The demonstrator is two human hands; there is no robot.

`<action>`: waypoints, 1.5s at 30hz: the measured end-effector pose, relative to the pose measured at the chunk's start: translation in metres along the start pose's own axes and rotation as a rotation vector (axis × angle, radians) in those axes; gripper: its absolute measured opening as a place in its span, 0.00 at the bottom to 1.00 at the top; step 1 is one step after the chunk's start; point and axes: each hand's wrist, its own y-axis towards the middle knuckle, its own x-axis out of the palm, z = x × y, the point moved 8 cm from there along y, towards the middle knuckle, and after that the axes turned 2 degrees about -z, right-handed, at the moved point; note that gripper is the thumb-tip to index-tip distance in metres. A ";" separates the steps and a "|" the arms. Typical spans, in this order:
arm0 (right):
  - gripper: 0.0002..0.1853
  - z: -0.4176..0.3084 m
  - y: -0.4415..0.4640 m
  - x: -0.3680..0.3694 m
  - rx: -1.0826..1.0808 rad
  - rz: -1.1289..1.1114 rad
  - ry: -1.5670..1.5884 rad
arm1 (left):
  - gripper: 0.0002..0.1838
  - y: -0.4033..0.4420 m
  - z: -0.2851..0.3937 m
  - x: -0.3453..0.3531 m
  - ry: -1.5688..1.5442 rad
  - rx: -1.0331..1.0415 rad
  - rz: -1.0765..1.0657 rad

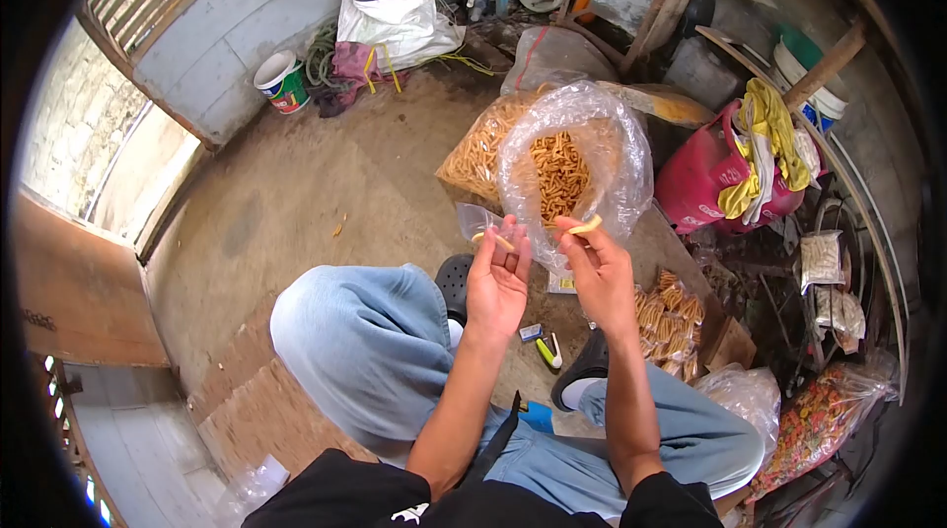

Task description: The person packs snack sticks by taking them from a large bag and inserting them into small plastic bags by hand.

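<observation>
In the middle of the head view, my left hand (500,283) has its palm up and fingers curled. It holds a small clear plastic bag (475,219), and a pale yellow snack stick (501,243) lies at its fingers; whether that stick is inside the bag I cannot tell. My right hand (602,280) pinches another snack stick (586,225) between thumb and fingertips. Just beyond both hands stands a large clear plastic bag (623,148), its mouth spread wide, full of brown snack sticks (559,178).
Small filled snack packets (671,326) are heaped right of my right leg. A green cutter (548,351) and a lighter (531,333) lie between my feet. To the right are a pink container (695,173) with yellow cloths and a bag of colourful snacks (819,420). A paint bucket (283,84) stands by the wall.
</observation>
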 end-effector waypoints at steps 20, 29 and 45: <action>0.09 0.000 0.000 0.012 -0.161 -0.061 -0.354 | 0.14 -0.011 -0.021 0.008 0.289 -0.060 -0.053; 0.14 0.004 0.003 0.019 -0.206 -0.213 -0.216 | 0.16 -0.004 -0.019 -0.005 0.322 -0.076 -0.071; 0.13 0.034 0.006 0.029 -0.235 -0.286 -0.360 | 0.16 -0.001 -0.032 -0.013 0.335 -0.286 0.008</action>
